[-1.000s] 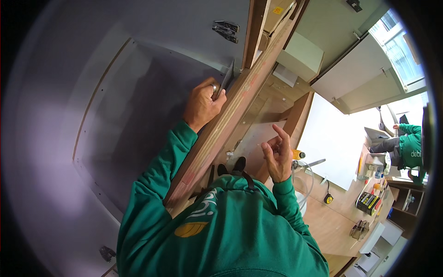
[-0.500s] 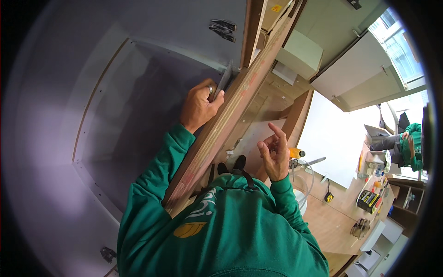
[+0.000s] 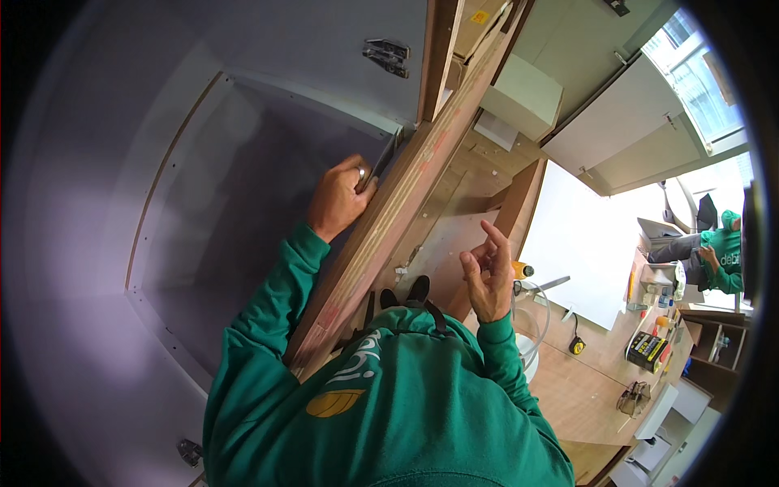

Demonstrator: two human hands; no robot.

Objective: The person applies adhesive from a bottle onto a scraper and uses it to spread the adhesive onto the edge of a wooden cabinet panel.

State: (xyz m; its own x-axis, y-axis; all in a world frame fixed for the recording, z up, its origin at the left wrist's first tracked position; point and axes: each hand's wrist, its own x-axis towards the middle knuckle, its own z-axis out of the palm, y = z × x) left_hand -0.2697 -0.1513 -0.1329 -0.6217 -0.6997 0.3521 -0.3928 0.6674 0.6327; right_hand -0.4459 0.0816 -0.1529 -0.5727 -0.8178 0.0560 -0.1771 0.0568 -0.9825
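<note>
My left hand (image 3: pixel 335 199), a ring on one finger, is closed round a flat grey scraper (image 3: pixel 381 160). Its blade lies along the inner side of the wooden edge (image 3: pixel 377 219), near the corner of the pale cabinet interior (image 3: pixel 243 187). Most of the grip is hidden by my fingers. On the other side of that edge, my right hand (image 3: pixel 489 280) is raised in the air with nothing in it. Its index finger and thumb are apart, and the other fingers are partly curled.
Metal hinges (image 3: pixel 387 57) sit on the cabinet panel above. To the right, a workbench (image 3: pixel 560 365) carries a white board (image 3: pixel 576 235), an orange bottle (image 3: pixel 522 270), a tape measure (image 3: pixel 577 346) and a black-and-yellow box (image 3: pixel 647 351). Another person (image 3: pixel 718 252) in green sits at the far right.
My left hand and the scraper have moved down and left, further inside the cabinet along the wooden edge. My right hand has barely shifted.
</note>
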